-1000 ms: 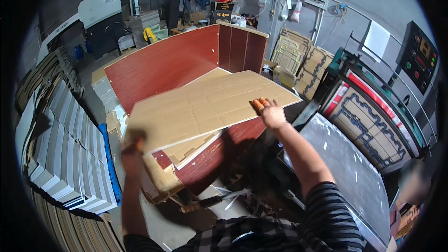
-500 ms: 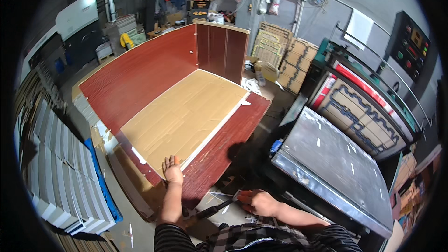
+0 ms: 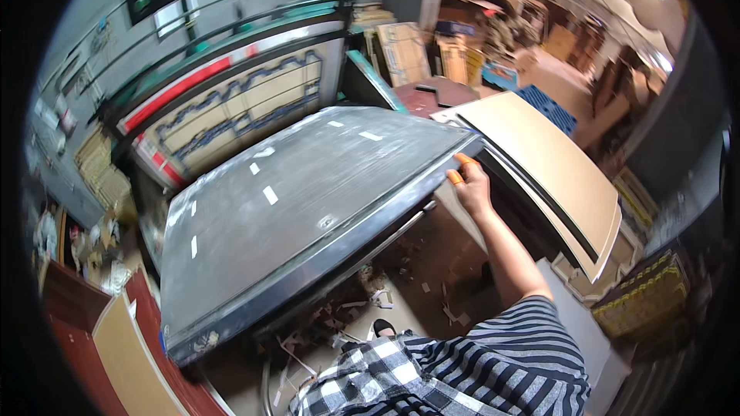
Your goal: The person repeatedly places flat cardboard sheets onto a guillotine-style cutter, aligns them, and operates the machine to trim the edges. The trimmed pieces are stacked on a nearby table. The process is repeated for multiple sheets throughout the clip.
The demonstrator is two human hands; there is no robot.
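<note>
My right hand (image 3: 470, 185), with orange covers on two fingertips, reaches forward and curls over the right-hand corner edge of a large grey metal plate (image 3: 308, 192) that tilts across the middle of the view. Right beside that corner lies a long beige board (image 3: 555, 162) on a dark frame. My striped sleeve (image 3: 524, 339) fills the lower edge. My left hand is out of the picture.
Behind the plate stands a machine (image 3: 231, 100) with a red and green frame and rails. Cardboard stacks (image 3: 401, 46) and a blue pallet (image 3: 551, 104) lie farther back. A red-brown board (image 3: 77, 316) sits lower left. Paper scraps (image 3: 362, 308) litter the floor under the plate.
The view has swung right, from the red-brown bench with the beige sheet to the grey plate. My right hand now grips the plate's corner; my left hand has left the view.
</note>
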